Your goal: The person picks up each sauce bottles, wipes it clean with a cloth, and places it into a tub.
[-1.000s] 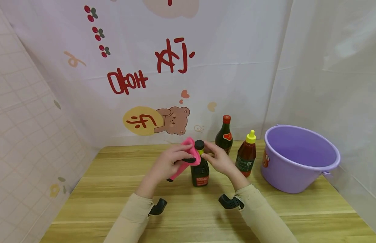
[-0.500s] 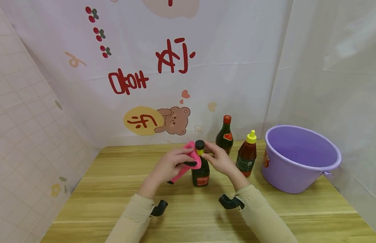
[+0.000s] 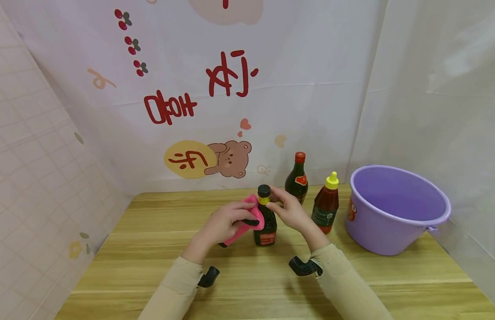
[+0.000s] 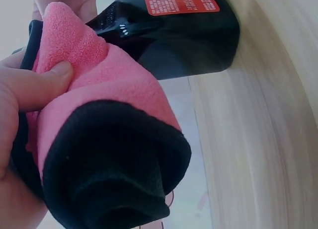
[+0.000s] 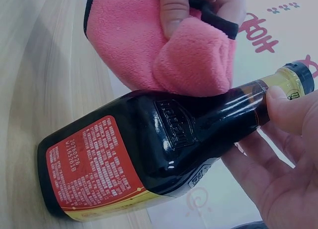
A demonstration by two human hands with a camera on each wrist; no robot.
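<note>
Red-capped bottle (image 3: pixel 296 179) stands behind the right hand (image 3: pixel 289 213).

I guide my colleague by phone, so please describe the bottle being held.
On the table, look left from the purple bucket, past the yellow-capped bottle and red-capped bottle. The right hand holds a dark bottle by its neck. Its black cap sets it apart from both.

There are two hands (image 3: pixel 222 223) (image 3: pixel 290 212), two sleeves (image 3: pixel 173 289) (image 3: pixel 347 282), one pink cloth (image 5: pixel 131 40), three bottles (image 3: pixel 266 229) (image 3: pixel 297 181) (image 3: pixel 325 208), three bottle caps (image 3: pixel 264 191) (image 3: pixel 299 157) (image 3: pixel 332 182), one purple bucket (image 3: pixel 379 234), one tabletop (image 3: pixel 247 289), two black wrist pieces (image 3: pixel 208 277) (image 3: pixel 301 266), one printed bear (image 3: pixel 233 161) and three printed cherry pairs (image 3: pixel 122 25) (image 3: pixel 132 50) (image 3: pixel 140 73).
</note>
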